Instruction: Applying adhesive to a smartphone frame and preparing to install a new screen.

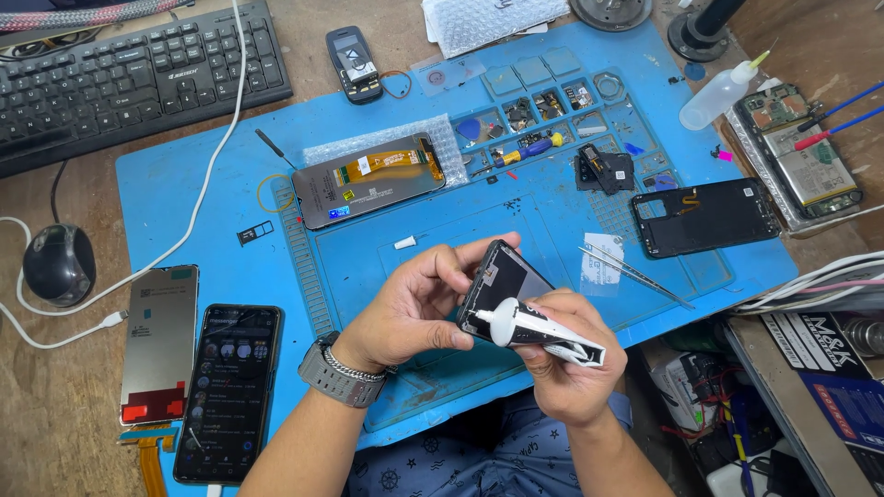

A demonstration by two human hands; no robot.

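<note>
- Your left hand (410, 308) is closed around the black phone frame (497, 281), fingers over its top edge and thumb under it, tilting it above the blue work mat (221, 184).
- Your right hand (571, 364) grips a white glue tube (543, 329), its nozzle tip touching the frame's lower edge.
- On the mat beyond lie a replacement screen (368, 189) face down, 1 pair of tweezers (635, 273) and a black back cover (707, 216).
- A lit smartphone (230, 391) lies near your left forearm.
</note>
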